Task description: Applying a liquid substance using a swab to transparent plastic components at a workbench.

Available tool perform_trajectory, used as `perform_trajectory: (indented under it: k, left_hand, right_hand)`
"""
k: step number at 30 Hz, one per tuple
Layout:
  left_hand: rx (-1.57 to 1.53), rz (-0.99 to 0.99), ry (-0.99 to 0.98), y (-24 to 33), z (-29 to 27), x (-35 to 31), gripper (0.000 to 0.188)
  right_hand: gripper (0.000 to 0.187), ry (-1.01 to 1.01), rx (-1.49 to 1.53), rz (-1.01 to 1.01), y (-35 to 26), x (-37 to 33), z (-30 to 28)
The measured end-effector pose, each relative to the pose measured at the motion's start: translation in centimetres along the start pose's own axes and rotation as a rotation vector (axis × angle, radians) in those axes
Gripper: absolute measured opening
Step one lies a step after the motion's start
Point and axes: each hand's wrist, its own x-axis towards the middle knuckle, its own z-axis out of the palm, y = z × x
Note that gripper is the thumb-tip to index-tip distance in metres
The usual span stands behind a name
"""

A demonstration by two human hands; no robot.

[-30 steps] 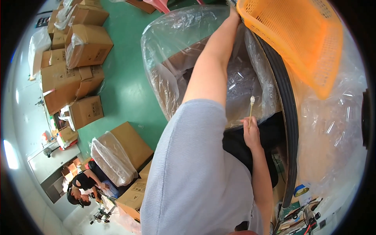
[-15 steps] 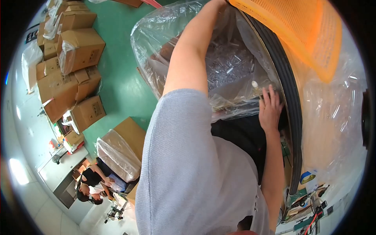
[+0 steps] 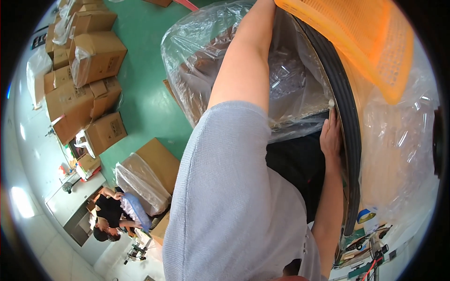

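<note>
One white tip (image 3: 331, 103) shows beyond the right hand's (image 3: 331, 138) straightened fingers, beside the worktop's black edge (image 3: 350, 122); grip unclear, left hand's fingers unseen.

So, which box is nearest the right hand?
The plastic-lined box under the left forearm, with shiny clear pieces inside; the other boxes stand farther left.

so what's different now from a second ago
The right hand has moved right, close beside the black table edge. The stick's white tip has gone with it and now shows at the fingertips; the grip itself is unclear. The left arm still stretches over the plastic-lined box; the cartons remain piled.
</note>
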Motion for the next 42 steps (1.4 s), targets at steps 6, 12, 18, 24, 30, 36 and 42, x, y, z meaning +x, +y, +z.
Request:
perform_trajectory:
  k: [6,12,18,24,30,36,42]
  left_hand:
    - [0.161,-0.046,-0.044,-0.3,-1.4,0.6,0.028]
    - [0.321,-0.105,-0.076,-1.6,-4.1,1.1,0.027]
    - [0.565,0.219,0.738,-12.7,-10.3,-3.4,0.029]
    - [0.071,-0.192,0.977,-23.2,-14.2,-19.6,0.043]
    - [-0.453,-0.012,0.728,-22.8,-10.8,-22.9,0.047]
    - [-0.588,-0.256,0.955,-28.8,-10.3,-14.2,0.028]
    - [0.578,-0.453,0.138,-40.6,-12.2,-10.9,0.05]
  right_hand:
    - [0.05,0.009,-0.1,-0.092,0.9,-0.2,0.1]
    - [0.053,-0.015,-0.028,-0.01,2.4,-0.8,0.6]
    - [0.054,-0.092,-0.012,0.072,0.3,-2.9,-0.2]
    - [0.05,0.062,-0.051,-0.151,-2.6,-4.6,0.8]
    - [0.048,0.091,-0.026,-0.28,-3.8,-6.0,0.4]
    - [0.046,0.151,-0.113,-0.243,-3.0,-8.5,-1.5]
    - [0.044,0.169,-0.02,-0.218,-2.8,-9.9,-0.7]
